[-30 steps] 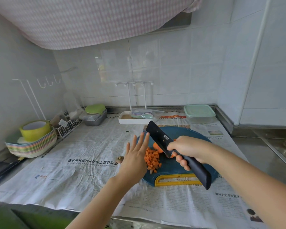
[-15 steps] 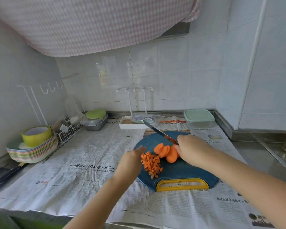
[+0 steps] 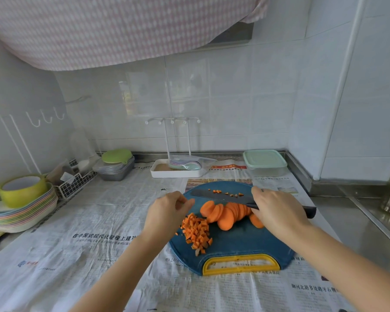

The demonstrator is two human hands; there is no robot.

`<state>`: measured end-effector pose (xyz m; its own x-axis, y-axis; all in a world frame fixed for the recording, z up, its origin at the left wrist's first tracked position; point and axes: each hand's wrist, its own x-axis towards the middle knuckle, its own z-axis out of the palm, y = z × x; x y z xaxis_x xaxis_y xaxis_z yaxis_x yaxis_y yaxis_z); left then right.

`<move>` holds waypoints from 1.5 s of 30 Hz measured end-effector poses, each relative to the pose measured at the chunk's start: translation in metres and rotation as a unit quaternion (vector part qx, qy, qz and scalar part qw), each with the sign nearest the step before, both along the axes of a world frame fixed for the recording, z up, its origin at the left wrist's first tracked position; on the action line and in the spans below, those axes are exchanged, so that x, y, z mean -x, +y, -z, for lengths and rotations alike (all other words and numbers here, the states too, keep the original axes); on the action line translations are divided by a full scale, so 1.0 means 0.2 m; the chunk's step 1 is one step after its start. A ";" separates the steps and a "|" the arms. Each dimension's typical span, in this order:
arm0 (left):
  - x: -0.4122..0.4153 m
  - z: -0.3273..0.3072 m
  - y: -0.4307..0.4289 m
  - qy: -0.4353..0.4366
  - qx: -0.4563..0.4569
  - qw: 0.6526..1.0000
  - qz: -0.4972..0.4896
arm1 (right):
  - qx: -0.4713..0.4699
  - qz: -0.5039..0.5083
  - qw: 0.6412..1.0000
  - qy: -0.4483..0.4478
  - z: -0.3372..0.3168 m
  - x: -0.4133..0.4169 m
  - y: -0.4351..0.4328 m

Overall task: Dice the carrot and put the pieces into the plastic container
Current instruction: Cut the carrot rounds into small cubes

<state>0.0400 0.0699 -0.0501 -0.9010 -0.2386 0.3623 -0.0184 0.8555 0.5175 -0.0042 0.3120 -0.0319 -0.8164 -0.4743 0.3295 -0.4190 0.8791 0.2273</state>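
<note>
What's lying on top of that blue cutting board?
A pile of diced carrot, a row of overlapping carrot slices, and a knife with a few bits on its blade. The right hand hides part of the handle and the last slices.

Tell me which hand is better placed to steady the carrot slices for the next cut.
Left. The left hand is free and hovers beside the carrot slices; the right hand grips the knife.
</note>
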 end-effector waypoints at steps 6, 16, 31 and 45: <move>0.02 -0.08 0.11 0.008 0.144 0.976 0.165 | -0.007 -0.107 0.992 0.072 -0.01 0.05 -0.02; -0.07 -0.03 0.22 -0.121 0.149 0.946 0.262 | -0.041 -0.227 0.962 0.148 -0.06 -0.01 -0.10; -0.09 0.16 0.01 -0.130 0.097 0.975 0.152 | -0.046 -0.198 0.973 0.111 -0.11 0.02 0.05; 0.06 0.07 0.00 -0.016 -0.032 0.998 0.050 | 0.164 -0.020 0.985 -0.050 -0.05 0.15 0.22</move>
<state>0.0271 0.0692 -0.0646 -0.9323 -0.1697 0.3194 0.0470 0.8188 0.5722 -0.0343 0.3556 -0.0209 -0.8355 -0.3883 0.3888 -0.4605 0.8809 -0.1097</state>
